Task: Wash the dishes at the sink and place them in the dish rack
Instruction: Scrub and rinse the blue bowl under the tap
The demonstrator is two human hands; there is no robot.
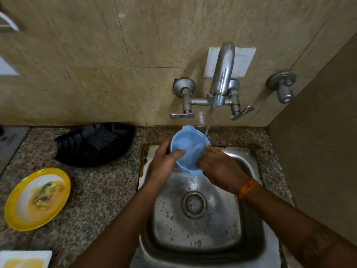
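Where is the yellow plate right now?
In the head view, the yellow plate lies on the counter to the left of the sink, in front of the black tray, still smeared with food.

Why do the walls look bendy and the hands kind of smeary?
Head view: the wide-angle lens curves the tile lines near the edges; the left hand and right hand on the blue bowl look slightly motion-blurred; glare streaks the tap.
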